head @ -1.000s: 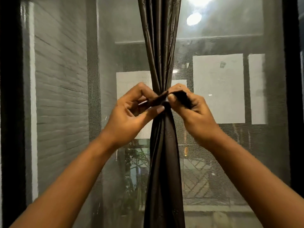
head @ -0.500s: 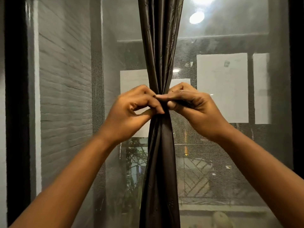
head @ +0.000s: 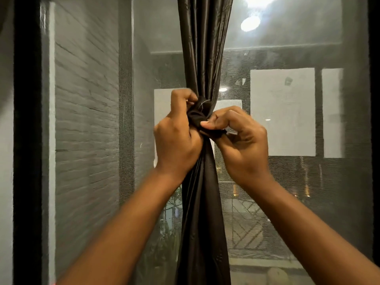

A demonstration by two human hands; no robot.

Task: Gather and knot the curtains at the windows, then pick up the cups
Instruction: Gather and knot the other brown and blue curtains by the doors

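Observation:
A dark brown satin curtain (head: 205,48) hangs gathered into one narrow bunch down the middle of the window. At mid-height a bunched fold of dark fabric, the knot (head: 200,112), wraps around it. My left hand (head: 176,138) grips the curtain from the left, fingers curled into the top of the knot. My right hand (head: 240,140) pinches the lower right part of the knot between thumb and fingers. Below the hands the curtain falls straight out of view. No cups are visible.
The window has a mesh screen (head: 287,182) and a black frame (head: 26,140) at both sides. Outside stand a grey brick wall (head: 82,120), railings and plants. Ceiling lights (head: 249,23) reflect in the glass.
The hands were level, pinching a fabric strip across the curtain. Now my left hand has risen and my right has dropped, and the fabric is bunched into a knot.

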